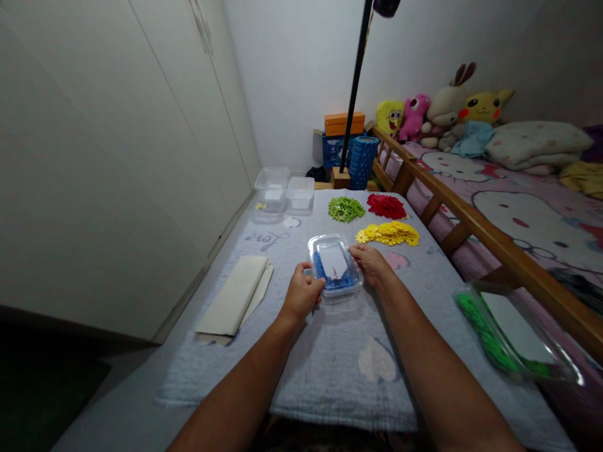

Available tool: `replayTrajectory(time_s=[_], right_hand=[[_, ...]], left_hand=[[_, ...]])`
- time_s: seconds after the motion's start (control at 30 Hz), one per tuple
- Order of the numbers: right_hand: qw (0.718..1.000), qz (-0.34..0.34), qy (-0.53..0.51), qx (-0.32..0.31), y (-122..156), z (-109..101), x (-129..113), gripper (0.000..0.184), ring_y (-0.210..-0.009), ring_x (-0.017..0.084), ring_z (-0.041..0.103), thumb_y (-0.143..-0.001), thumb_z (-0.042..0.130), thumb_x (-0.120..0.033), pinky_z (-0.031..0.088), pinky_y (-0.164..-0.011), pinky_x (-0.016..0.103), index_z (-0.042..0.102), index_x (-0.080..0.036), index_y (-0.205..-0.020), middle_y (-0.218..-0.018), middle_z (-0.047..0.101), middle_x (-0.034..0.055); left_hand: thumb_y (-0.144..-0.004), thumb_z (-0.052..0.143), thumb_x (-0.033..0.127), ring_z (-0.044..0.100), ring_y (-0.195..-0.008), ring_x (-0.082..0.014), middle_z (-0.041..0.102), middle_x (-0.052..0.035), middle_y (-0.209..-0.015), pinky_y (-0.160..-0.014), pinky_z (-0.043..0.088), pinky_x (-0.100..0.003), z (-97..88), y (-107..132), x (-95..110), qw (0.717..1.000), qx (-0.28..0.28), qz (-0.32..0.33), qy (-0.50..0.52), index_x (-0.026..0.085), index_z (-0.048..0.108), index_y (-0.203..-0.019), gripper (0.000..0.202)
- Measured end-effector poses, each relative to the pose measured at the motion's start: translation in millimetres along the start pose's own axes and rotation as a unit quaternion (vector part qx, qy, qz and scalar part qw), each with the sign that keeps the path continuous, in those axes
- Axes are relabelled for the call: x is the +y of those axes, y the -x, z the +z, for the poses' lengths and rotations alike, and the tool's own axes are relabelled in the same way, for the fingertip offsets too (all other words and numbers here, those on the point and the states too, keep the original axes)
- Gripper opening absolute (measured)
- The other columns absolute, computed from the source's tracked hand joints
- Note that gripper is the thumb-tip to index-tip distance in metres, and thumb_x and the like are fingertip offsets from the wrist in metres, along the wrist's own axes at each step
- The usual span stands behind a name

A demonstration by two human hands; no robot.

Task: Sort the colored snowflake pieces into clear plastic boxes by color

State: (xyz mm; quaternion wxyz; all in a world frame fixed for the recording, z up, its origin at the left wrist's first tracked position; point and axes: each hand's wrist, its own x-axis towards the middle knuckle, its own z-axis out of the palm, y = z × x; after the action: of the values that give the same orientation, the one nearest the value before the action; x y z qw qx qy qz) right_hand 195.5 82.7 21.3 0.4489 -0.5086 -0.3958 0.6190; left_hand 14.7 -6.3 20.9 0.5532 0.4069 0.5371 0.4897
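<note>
Held from both sides, a clear container (335, 267) of blue pieces (347, 280) sits between the left grip (304, 292), closed on its near left edge, and the right grip (371, 265), closed on its right edge, above the cloth-covered surface (330, 358). Beyond the right grip lie yellow pieces (390, 233), red pieces (387, 206) and lime pieces (346, 209); clear tubs (301, 196) stand well beyond the left grip. A folded beige sheet (235, 295) rests left of the left grip, and a green-filled container (525, 336) lies well right of the right grip.

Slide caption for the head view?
Left hand and right hand hold a tub of blue pieces; green pile, red pile, yellow pile beyond.
</note>
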Motion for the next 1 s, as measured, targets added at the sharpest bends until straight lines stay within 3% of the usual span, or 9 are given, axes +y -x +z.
replayTrajectory(time_s=[0.23, 0.47, 0.73, 1.0], right_hand=[[1.0, 0.008, 0.008, 0.001, -1.3, 1.7, -4.6, 0.022, -0.038, 0.005, 0.029, -0.061, 0.068, -0.027, 0.02, -0.037, 0.02, 0.047, -0.021, -0.063, -0.046, 0.039, -0.0101], [0.998, 0.009, 0.036, 0.052, -27.3, 6.1, -18.9, 0.025, -0.038, 0.006, 0.03, -0.07, 0.069, -0.032, 0.016, -0.036, 0.02, 0.048, -0.021, -0.066, -0.047, 0.044, -0.0087], [0.998, 0.023, 0.033, 0.041, -31.2, 9.2, -19.1, 0.022, -0.039, 0.008, 0.038, -0.071, 0.067, -0.026, 0.027, -0.038, 0.021, 0.049, -0.02, -0.061, -0.044, 0.046, -0.0068], [0.999, 0.022, 0.026, 0.042, -31.4, 11.6, -17.0, 0.024, -0.04, 0.009, 0.039, -0.07, 0.07, -0.025, 0.03, -0.038, 0.021, 0.049, -0.021, -0.06, -0.044, 0.047, -0.006]], left_hand=[[-0.069, 0.064, 0.031, 0.04, -0.035, -0.0089, 0.048, 0.0129, -0.048, -0.035, 0.03, -0.017, -0.2, -0.6, -0.5, 1.0, -0.004, -0.004, 0.004, 0.022, 0.042, -0.11, 0.048], [-0.07, 0.065, 0.032, 0.039, -0.033, -0.0088, 0.047, 0.0132, -0.047, -0.035, 0.031, -0.017, -3.1, -0.5, -0.3, 1.0, -0.016, -0.002, -0.005, 0.021, 0.043, -0.113, 0.049], [-0.069, 0.066, 0.031, 0.037, -0.032, -0.008, 0.047, 0.014, -0.047, -0.035, 0.03, -0.017, -4.7, -2.0, 1.2, 0.999, -0.027, -0.008, 0.017, 0.021, 0.044, -0.112, 0.05], [-0.068, 0.068, 0.034, 0.036, -0.033, -0.0083, 0.047, 0.0134, -0.047, -0.035, 0.03, -0.017, -5.5, -1.3, 2.3, 1.0, -0.023, -0.007, 0.014, 0.021, 0.045, -0.113, 0.051]])
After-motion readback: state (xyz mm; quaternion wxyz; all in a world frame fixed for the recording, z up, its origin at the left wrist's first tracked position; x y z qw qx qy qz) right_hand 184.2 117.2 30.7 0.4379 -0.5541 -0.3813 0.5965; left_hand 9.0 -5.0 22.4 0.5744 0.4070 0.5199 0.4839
